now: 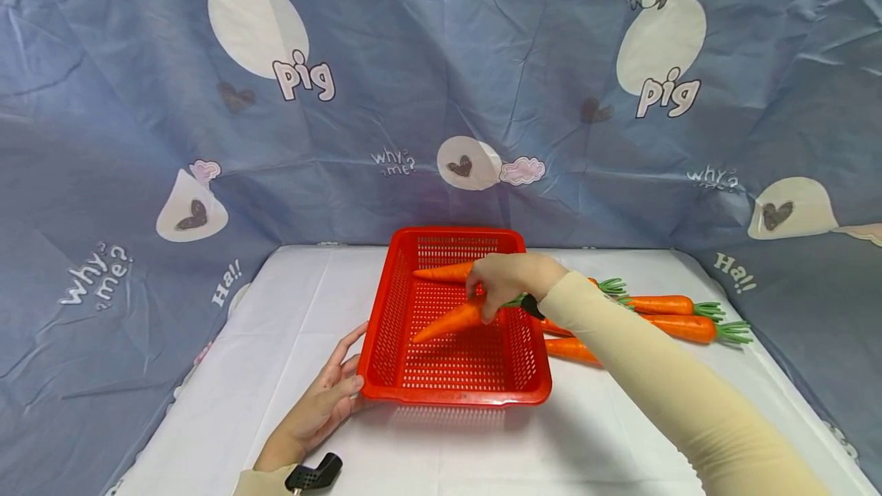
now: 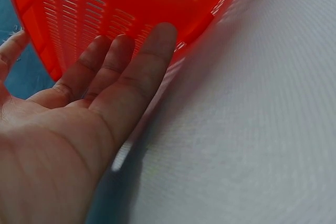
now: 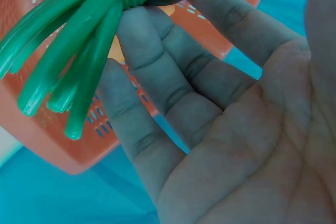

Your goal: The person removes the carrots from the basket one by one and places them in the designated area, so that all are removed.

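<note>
A red slotted plastic basket stands on the white-covered table. My right hand reaches over its right side and pinches an orange carrot near the top end, the tip slanting down to the left inside the basket. In the right wrist view the fingers meet the carrot's crown, below its green stems. A second carrot lies farther back in the basket, partly hidden by that hand. My left hand touches the basket's front left corner from outside, its fingers fairly straight against the slotted wall.
Several more carrots with green tops lie on the table to the right of the basket, partly behind the right sleeve. A blue printed cloth hangs behind the table and along both sides.
</note>
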`<state>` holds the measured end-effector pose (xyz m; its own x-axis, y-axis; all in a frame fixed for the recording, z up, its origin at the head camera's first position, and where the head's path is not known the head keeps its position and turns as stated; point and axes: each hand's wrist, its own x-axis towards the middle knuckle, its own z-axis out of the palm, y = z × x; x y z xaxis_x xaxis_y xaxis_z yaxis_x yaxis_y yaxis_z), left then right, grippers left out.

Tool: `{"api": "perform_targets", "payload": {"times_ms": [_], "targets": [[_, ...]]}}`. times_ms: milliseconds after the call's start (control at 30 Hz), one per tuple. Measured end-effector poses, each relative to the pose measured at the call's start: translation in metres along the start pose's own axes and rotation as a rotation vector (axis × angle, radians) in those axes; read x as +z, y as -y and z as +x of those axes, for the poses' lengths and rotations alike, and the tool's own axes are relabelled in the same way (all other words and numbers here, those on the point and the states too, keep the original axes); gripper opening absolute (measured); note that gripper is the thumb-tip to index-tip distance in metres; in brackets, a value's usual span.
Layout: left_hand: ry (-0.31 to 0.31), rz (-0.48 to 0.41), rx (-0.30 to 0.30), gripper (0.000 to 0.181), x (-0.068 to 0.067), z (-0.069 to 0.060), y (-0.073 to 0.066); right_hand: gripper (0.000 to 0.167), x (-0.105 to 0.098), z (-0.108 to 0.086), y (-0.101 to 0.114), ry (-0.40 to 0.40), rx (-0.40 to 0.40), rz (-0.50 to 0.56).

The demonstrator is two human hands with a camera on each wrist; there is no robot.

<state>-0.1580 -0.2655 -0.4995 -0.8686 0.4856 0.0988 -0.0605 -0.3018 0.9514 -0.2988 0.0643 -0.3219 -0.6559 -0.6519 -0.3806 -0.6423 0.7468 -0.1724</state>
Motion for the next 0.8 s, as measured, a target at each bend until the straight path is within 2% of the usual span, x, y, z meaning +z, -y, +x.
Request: {"api": "perform_targets", "payload": {"times_ms": [233, 533, 800], "targets": [[-0.003, 0.002, -0.004, 0.08, 0.0, 0.0, -0.001, 0.043, -0.004, -0.012, -0.006, -0.032, -0.003, -0.039], [-0.008, 0.007, -0.008, 0.079, 0.002, 0.0, -0.003, 0.044, -0.009, -0.036, -0.029, -0.039, 0.069, 0.075], [-0.038, 0.021, -0.052, 0.08, 0.002, 0.001, -0.003, 0.04, -0.011, -0.054, -0.051, -0.081, 0.066, 0.079]]}}
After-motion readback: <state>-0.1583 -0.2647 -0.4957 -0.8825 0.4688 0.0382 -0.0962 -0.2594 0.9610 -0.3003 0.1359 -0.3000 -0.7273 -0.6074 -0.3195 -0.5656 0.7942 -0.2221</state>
